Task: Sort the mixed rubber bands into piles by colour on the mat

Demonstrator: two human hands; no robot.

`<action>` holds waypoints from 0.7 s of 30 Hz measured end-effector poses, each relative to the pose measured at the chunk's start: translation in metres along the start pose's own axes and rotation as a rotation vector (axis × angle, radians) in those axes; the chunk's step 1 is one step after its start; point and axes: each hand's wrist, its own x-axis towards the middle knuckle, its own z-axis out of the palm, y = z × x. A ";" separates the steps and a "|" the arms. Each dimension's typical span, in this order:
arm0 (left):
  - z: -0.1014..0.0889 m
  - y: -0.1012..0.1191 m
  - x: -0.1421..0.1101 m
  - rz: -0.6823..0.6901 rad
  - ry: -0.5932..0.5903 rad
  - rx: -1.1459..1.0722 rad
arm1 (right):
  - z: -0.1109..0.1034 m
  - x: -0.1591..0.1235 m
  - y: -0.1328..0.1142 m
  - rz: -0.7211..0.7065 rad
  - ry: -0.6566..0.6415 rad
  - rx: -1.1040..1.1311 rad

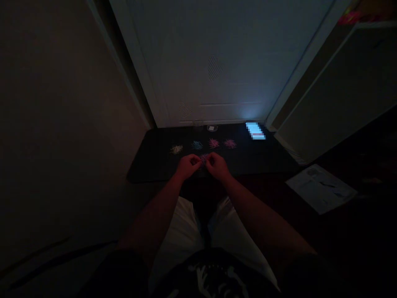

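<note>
Both hands meet over a purple pile of small thin pieces (204,158) at the near side of a dark low tabletop. My left hand (188,164) has its fingertips pinched at the pile's left side. From the right, my right hand (216,165) pinches at the same pile. Dim light hides what lies between the fingertips. Beyond the hands lie a cream pile (176,149), a blue pile (197,145), a pink pile (214,143) and another pink pile (230,143), all of similar thin pieces, apart from one another.
The dark tabletop (263,159) stands against a pale door-like panel (217,95). At its back are a clear container (197,123), a small round item (212,128) and a glowing, blurred-out screen (255,130). A printed sheet (321,188) lies lower right. A wall (62,124) rises at left.
</note>
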 end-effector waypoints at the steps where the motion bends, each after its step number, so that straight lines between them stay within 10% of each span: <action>1: 0.000 0.000 0.000 0.002 -0.005 -0.002 | 0.000 0.000 0.000 0.000 -0.002 0.006; 21: -0.001 0.000 0.001 -0.015 -0.041 0.014 | -0.003 -0.002 -0.007 0.000 -0.059 0.025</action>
